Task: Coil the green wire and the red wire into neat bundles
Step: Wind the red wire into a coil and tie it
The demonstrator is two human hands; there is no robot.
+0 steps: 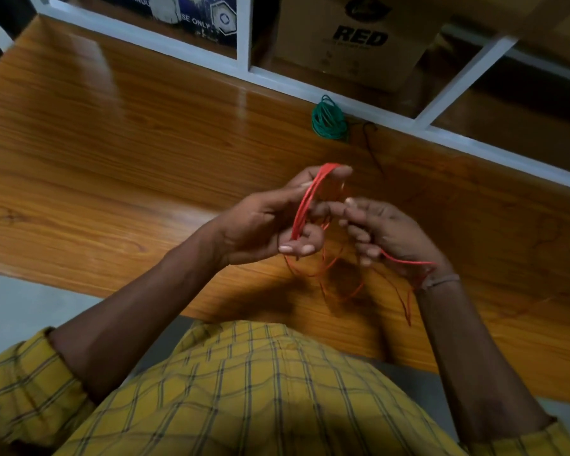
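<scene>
Nearest us, our yellow checked shirt (260, 390) fills the bottom, both forearms reaching up over the near edge of the wooden table (112, 143). Our left hand (264, 222) is raised above the table, thumb pointing toward the far edge, fingers curled round a stack of red wire (305, 205) loops. The loops stand on edge, long axis running near-to-far, slightly tilted, from curled fingers up to the thumb tip. Our right hand (389, 232) sits just beside it, fingertips nearly touching the left hand's, fingers curled and pinching a loose strand of the same wire; the strand trails right past a wristband (440, 280). Slack red loops hang below both hands over the near edge. Farther off, the green wire (329, 120) lies already coiled at the far edge against a white frame (359, 106). Beyond that, a cardboard box (359, 37) marked RED.
</scene>
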